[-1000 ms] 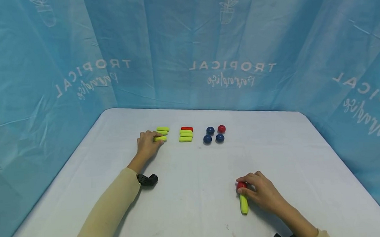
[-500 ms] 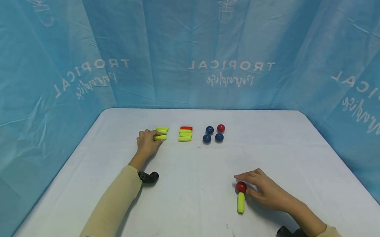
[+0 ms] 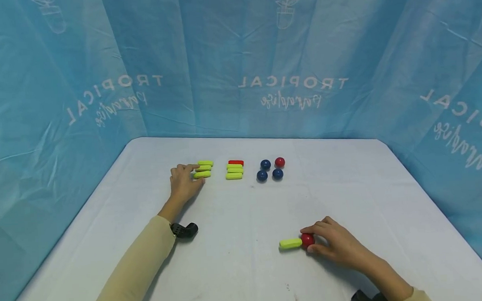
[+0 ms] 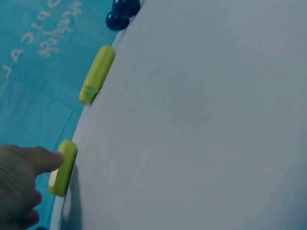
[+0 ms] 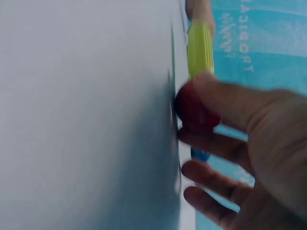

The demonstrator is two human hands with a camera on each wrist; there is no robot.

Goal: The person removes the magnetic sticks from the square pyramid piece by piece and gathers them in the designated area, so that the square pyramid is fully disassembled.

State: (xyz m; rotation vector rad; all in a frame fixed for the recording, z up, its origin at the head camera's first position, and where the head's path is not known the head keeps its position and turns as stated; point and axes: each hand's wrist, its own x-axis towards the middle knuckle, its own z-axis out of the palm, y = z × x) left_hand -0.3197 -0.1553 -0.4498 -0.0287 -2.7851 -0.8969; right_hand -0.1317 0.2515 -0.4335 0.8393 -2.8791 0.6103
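My right hand (image 3: pixel 338 244) pinches a red ball (image 3: pixel 307 240) between thumb and fingers, low over the white table. A yellow-green stick (image 3: pixel 290 243) joins the ball and points left. In the right wrist view the ball (image 5: pixel 194 108) sits under the thumb, with the stick (image 5: pixel 200 50) beyond it. At the far left my left hand (image 3: pixel 182 182) is spread around the nearest yellow-green stick (image 3: pixel 202 174) of a small group, thumb and fingers apart. The left wrist view shows the thumb overlapping that stick (image 4: pixel 62 170).
Behind the near stick lie two more yellow-green sticks (image 3: pixel 204 163). To their right is a second row of yellow-green sticks (image 3: pixel 234 176) with one red stick (image 3: pixel 235 162). Farther right sit three blue balls (image 3: pixel 262 175) and another red ball (image 3: pixel 279 162). A blue curtain (image 3: pixel 237 56) hangs around the table.
The stick on the red ball has turned from pointing toward me to pointing left. My right hand has regripped the ball. My left hand has loosened and drawn slightly left.
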